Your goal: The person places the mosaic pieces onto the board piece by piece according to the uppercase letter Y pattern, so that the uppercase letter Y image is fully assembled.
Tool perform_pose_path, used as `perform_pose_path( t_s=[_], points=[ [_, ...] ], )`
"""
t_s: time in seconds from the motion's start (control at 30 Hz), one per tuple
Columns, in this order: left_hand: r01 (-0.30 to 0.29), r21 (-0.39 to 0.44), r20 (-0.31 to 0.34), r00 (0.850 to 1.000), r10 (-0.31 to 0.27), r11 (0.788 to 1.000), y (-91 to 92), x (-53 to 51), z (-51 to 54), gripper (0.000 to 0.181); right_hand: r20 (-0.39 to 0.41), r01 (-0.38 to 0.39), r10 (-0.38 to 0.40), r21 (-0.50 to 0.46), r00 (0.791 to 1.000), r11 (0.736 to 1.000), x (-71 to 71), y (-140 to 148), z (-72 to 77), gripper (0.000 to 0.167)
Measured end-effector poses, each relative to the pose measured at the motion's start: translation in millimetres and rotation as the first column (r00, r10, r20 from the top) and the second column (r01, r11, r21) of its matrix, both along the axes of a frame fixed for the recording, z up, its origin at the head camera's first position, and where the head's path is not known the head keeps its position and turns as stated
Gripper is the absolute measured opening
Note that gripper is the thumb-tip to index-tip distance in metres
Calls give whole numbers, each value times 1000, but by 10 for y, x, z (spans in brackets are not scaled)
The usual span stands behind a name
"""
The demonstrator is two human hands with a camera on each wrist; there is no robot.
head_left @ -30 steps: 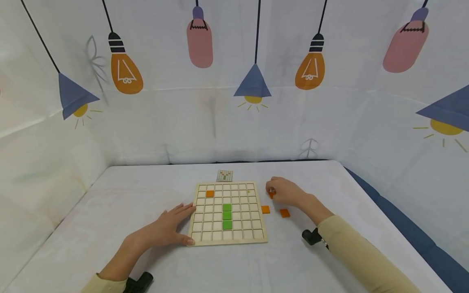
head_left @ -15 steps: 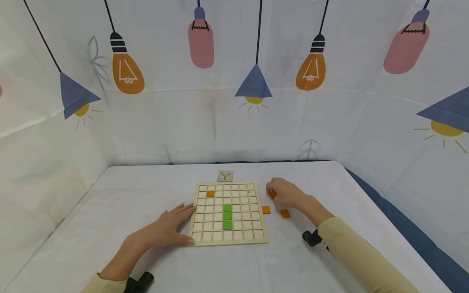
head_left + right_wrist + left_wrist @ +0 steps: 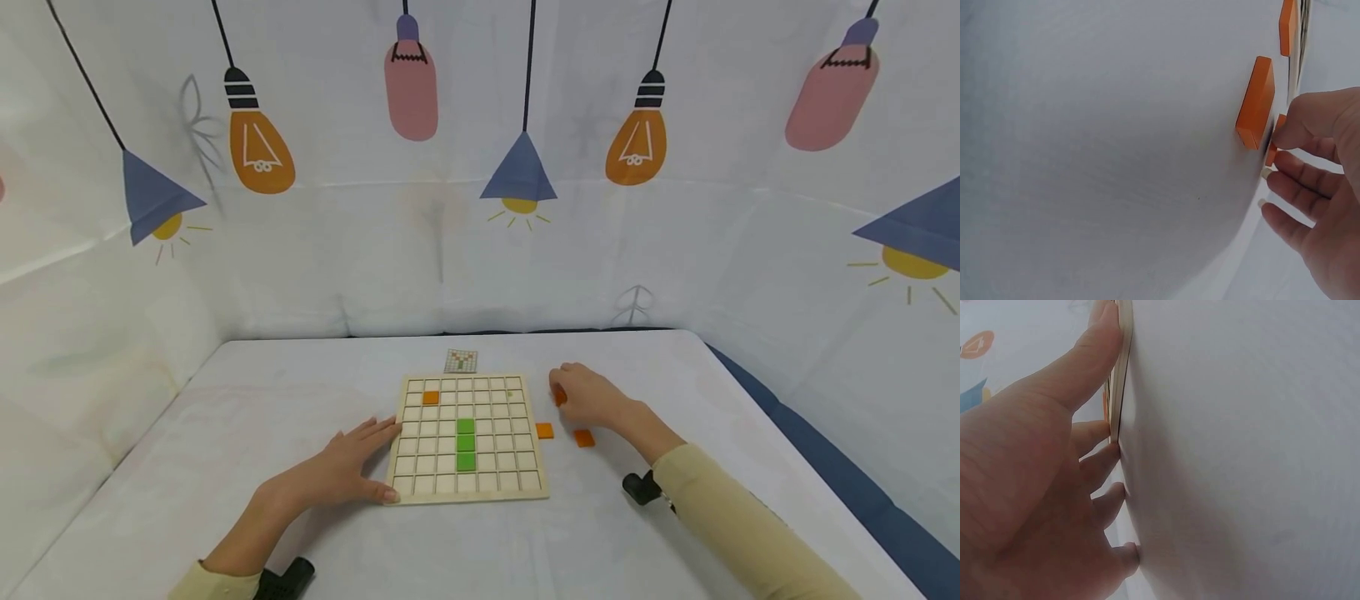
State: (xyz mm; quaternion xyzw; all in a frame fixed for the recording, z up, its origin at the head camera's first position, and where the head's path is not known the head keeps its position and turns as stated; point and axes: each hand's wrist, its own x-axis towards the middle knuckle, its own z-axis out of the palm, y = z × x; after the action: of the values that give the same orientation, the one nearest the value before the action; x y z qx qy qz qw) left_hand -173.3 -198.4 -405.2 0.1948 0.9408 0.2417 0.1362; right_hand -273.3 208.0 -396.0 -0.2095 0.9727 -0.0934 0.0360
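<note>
My left hand [image 3: 330, 473] rests along the left edge of a wooden grid board [image 3: 472, 500], its fingers extended and its thumb at the near left corner. In the left wrist view the thumb and fingertips touch the board's side [image 3: 1125, 347]. Three green square tiles [image 3: 466, 442] fill part of one column; an orange tile [image 3: 431, 397] sits in the upper left of the grid. Right of the board, my right hand [image 3: 592, 396] pinches another orange tile [image 3: 1282, 120], low at the tabletop and partly hidden behind the thumb.
Two loose orange tiles lie near the board's right side: one [image 3: 544, 430] close to the rim, another [image 3: 584, 437] farther right. Behind the board is a small pattern card [image 3: 461, 360]. A cloth printed with lamps [image 3: 517, 171] hangs behind the white table [image 3: 300, 375].
My right hand has shifted slightly to the right, with the orange tile at its fingertips. The left hand and board stay in place.
</note>
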Motion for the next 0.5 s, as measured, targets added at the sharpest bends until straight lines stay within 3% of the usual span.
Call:
perform_pose_path(
  t_s=[0.5],
  points=[
    [9,11,-11,1000,-9,1000,-13,5,-2,104,-21,-32,31,-22,999,999,-6,-29,-3,17]
  ],
)
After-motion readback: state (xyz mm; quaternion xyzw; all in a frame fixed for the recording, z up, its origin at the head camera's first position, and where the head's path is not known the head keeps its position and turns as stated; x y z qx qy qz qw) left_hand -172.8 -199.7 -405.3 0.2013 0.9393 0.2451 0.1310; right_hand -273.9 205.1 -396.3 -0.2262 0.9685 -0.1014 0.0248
